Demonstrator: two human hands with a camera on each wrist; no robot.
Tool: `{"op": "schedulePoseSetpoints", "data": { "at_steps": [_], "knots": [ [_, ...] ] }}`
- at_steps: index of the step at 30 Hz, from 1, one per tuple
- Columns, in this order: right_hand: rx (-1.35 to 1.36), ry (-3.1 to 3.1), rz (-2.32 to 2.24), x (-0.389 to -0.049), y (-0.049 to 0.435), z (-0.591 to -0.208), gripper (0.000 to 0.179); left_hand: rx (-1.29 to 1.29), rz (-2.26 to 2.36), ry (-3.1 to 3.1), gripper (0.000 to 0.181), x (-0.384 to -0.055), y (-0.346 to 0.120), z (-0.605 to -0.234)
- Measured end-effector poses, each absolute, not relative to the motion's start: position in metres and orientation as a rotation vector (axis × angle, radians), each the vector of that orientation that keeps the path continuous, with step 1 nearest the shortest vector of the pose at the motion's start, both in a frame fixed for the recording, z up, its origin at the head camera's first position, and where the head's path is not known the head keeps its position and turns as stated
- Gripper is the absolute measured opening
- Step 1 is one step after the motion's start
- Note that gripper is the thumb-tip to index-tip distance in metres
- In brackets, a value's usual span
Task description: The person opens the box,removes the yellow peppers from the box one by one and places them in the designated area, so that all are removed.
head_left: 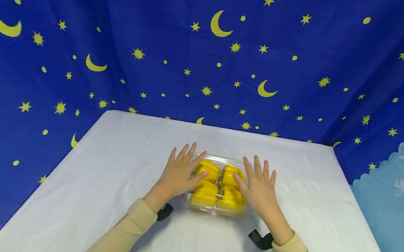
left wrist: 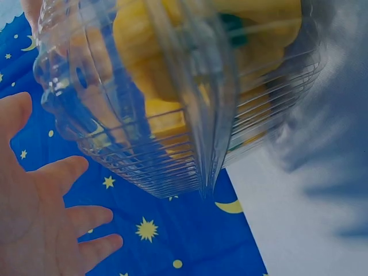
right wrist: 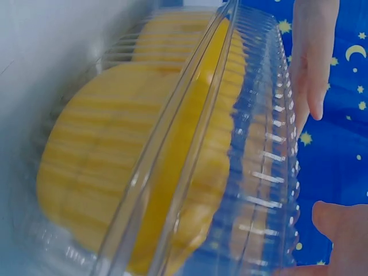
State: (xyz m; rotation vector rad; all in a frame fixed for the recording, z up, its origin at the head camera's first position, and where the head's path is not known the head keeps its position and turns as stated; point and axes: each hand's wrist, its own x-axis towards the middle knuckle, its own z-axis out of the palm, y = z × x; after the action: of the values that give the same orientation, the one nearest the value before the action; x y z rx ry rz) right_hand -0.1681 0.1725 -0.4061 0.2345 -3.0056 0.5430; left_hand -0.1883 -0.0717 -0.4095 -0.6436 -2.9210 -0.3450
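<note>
four glossy, plump yellow bell peppers [head_left: 204,194] sit two by two inside a clear plastic container [head_left: 210,210], which stands on a white cloth [head_left: 329,200]. the left hand [head_left: 179,173] is at the container's left side and the right hand [head_left: 260,190] at its right, both with fingers spread; whether either touches it i cannot tell. the head view alone shows all four peppers clearly, and black wrist pieces [head_left: 261,239] on the near side of the container. the wrist views show its ribbed walls close up; the right one shows its doubled rim [right wrist: 150,158] slanting across the yellow inside.
</note>
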Motion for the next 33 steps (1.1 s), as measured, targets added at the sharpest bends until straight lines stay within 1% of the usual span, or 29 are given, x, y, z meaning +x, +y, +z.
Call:
{"op": "schedulePoseSetpoints", "data": {
  "at_steps": [12,25,33],
  "knots": [
    [0.242,-2.99,0.548,-0.165,0.172,-0.405,0.068,-0.611,-0.381,-2.946,0.064,-0.188,-0.07,-0.411],
    [0.263,-2.975,0.536,-0.164,0.169,-0.403,0.067,-0.669,-0.434,-2.927,0.064,-0.191,-0.06,-0.409],
    [0.178,-2.966,0.573,-0.168,0.181,-0.41,0.065,-0.568,-0.597,-2.944,0.061,-0.192,-0.07,-0.411]
  ]
}}
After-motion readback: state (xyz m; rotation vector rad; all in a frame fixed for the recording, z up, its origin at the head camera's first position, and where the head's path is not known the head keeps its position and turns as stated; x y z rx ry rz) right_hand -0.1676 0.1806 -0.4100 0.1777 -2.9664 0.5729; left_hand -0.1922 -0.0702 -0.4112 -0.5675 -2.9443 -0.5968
